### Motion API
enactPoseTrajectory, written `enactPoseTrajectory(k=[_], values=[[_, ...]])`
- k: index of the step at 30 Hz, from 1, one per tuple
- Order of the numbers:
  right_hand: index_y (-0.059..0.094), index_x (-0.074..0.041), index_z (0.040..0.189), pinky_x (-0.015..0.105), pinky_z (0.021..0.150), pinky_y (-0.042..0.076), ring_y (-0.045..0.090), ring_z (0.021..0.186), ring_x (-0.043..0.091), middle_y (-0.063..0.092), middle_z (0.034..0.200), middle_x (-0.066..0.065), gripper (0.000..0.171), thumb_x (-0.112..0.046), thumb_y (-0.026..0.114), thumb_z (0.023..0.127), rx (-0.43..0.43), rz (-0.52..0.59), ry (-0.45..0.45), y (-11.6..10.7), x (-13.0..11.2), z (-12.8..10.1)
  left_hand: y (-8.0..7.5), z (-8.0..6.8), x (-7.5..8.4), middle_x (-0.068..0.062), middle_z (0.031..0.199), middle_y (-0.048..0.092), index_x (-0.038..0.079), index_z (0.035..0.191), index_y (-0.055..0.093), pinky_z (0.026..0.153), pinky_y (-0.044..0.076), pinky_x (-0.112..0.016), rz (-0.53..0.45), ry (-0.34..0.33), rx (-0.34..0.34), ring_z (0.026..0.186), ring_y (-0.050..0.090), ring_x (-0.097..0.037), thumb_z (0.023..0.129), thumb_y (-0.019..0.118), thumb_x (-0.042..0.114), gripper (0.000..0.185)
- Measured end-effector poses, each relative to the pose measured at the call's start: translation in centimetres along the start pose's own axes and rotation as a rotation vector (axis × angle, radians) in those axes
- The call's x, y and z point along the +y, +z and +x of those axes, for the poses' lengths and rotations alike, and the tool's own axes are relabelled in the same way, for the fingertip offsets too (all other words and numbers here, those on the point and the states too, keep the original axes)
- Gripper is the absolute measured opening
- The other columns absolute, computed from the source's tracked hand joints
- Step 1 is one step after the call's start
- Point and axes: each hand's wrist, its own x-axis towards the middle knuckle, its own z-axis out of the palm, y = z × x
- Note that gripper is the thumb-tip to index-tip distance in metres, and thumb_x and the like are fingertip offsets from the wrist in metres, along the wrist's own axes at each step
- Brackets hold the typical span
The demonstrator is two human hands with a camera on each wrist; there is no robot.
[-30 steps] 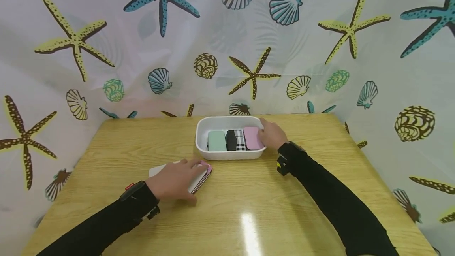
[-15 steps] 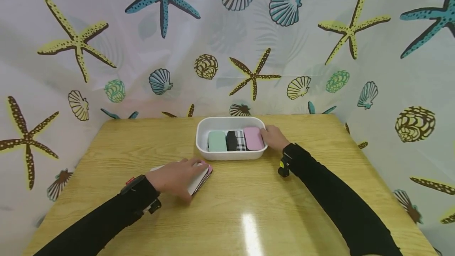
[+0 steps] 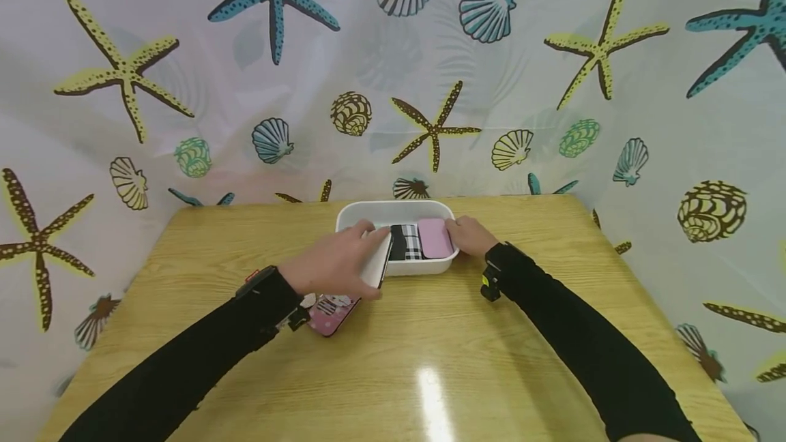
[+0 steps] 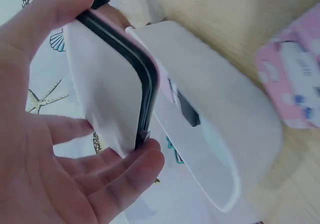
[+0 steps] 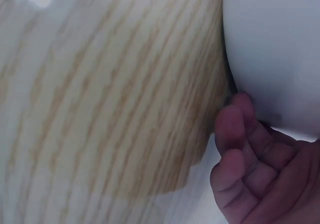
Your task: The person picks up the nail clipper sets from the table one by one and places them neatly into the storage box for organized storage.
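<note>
My left hand (image 3: pixel 334 261) holds a flat white case (image 4: pixel 110 84) with a dark rounded edge, pinched between thumb and fingers. It is tilted on edge at the front left of a white bin (image 3: pixel 424 268). At the bin's right end, my right hand (image 3: pixel 469 236) grips the wall, its fingers (image 5: pixel 231 126) curled against the outside. Inside the bin stand a pink case (image 3: pixel 434 239) and a black-and-white checked case (image 3: pixel 413 243). A mint green one is mostly hidden behind my left hand. On the table below lies a pink patterned case (image 3: pixel 328 316), partly covered by the left wrist.
The wooden table (image 3: pixel 467 360) reaches back to a hanging sheet (image 3: pixel 344 39) printed with starfish and shells. The sheet also encloses both sides. The bin stands near the table's back edge.
My left hand has lifted the white case off the table and carried it right and back to the bin, uncovering the pink patterned case. My right hand has kept its place on the bin.
</note>
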Motion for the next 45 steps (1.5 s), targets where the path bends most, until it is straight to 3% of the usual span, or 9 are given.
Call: enactPoseTrajectory(k=[4, 9, 18, 22, 26, 29, 33, 37, 45], values=[[0.059, -0.006, 0.079, 0.029, 0.058, 0.044, 0.053, 0.057, 0.018, 0.055, 0.069, 0.006, 0.050, -0.032, 0.026, 0.107, 0.020, -0.005, -0.014, -0.1, 0.0, -0.2, -0.3, 3.9, 0.5, -0.017, 0.137, 0.050, 0.009, 0.156, 0.034, 0.080, 0.055, -0.035, -0.004, -0.030, 0.018, 0.100, 0.060, -0.023, 0.073, 0.079, 0.063, 0.108], [0.058, -0.005, 0.081, 0.030, 0.059, 0.042, 0.052, 0.059, 0.018, 0.054, 0.069, 0.006, 0.049, -0.031, 0.025, 0.107, 0.044, -0.029, -0.019, 0.0, 0.1, -0.3, 0.1, 8.5, 0.8, -0.022, 0.141, 0.047, 0.009, 0.157, 0.030, 0.088, 0.053, -0.040, -0.020, -0.118, -0.068, 0.107, 0.061, -0.026, 0.078, 0.074, 0.066, 0.107], [0.051, -0.010, 0.070, 0.030, 0.060, 0.040, 0.050, 0.059, 0.019, 0.050, 0.066, 0.004, 0.049, -0.030, 0.025, 0.107, 0.080, -0.053, -0.053, 0.6, -0.1, -0.3, 1.9, 13.5, 1.8, -0.014, 0.126, 0.064, 0.003, 0.141, 0.052, 0.090, 0.053, -0.037, 0.039, -0.165, -0.138, 0.106, 0.063, -0.025, 0.077, 0.073, 0.066, 0.093], [0.051, -0.011, 0.070, 0.031, 0.062, 0.041, 0.052, 0.061, 0.020, 0.051, 0.067, 0.004, 0.051, -0.033, 0.025, 0.108, 0.084, -0.054, -0.068, 0.7, -0.1, -0.4, 2.7, 14.8, 2.3, -0.008, 0.106, 0.068, 0.007, 0.121, 0.064, 0.080, 0.052, -0.033, 0.038, -0.167, -0.161, 0.090, 0.062, -0.021, 0.077, 0.073, 0.065, 0.073], [0.052, -0.011, 0.068, 0.033, 0.064, 0.042, 0.053, 0.061, 0.020, 0.053, 0.067, 0.004, 0.055, -0.035, 0.024, 0.110, 0.098, -0.051, -0.083, 0.5, 0.0, -0.6, 3.5, 16.1, 2.7, -0.005, 0.101, 0.069, 0.012, 0.097, 0.069, 0.078, 0.053, -0.032, 0.039, -0.186, -0.187, 0.093, 0.063, -0.021, 0.077, 0.073, 0.066, 0.058], [0.056, -0.010, 0.070, 0.034, 0.064, 0.044, 0.054, 0.058, 0.021, 0.055, 0.066, 0.005, 0.060, -0.039, 0.022, 0.110, 0.095, -0.034, -0.080, 0.3, 0.1, -0.8, 4.4, 17.2, 2.8, -0.002, 0.089, 0.071, 0.017, 0.072, 0.061, 0.076, 0.053, -0.032, 0.051, -0.183, -0.199, 0.098, 0.066, -0.023, 0.079, 0.073, 0.066, 0.051], [0.060, -0.009, 0.075, 0.034, 0.067, 0.044, 0.054, 0.059, 0.020, 0.056, 0.067, 0.006, 0.064, -0.044, 0.020, 0.110, 0.071, -0.021, -0.080, 0.2, 0.3, -0.7, 5.3, 18.0, 2.3, 0.002, 0.066, 0.060, 0.019, 0.060, 0.048, 0.069, 0.047, -0.030, 0.041, -0.173, -0.220, 0.083, 0.065, -0.020, 0.081, 0.071, 0.066, 0.056], [0.060, -0.008, 0.079, 0.035, 0.073, 0.043, 0.053, 0.062, 0.021, 0.053, 0.068, 0.006, 0.065, -0.046, 0.018, 0.110, 0.059, -0.035, -0.087, 0.2, 0.4, -0.6, 4.7, 17.8, 2.0, 0.003, 0.065, 0.051, 0.018, 0.067, 0.057, 0.073, 0.044, -0.031, -0.027, -0.153, -0.265, 0.073, 0.057, -0.017, 0.085, 0.068, 0.063, 0.051], [0.064, -0.006, 0.086, 0.035, 0.076, 0.044, 0.054, 0.065, 0.020, 0.056, 0.072, 0.007, 0.066, -0.047, 0.018, 0.110, 0.046, -0.020, -0.085, 0.0, 0.4, -0.9, 3.2, 16.7, 2.7, -0.005, 0.109, 0.068, 0.008, 0.123, 0.065, 0.092, 0.048, -0.035, -0.129, -0.075, -0.299, 0.099, 0.061, -0.020, 0.092, 0.070, 0.044, 0.047]])
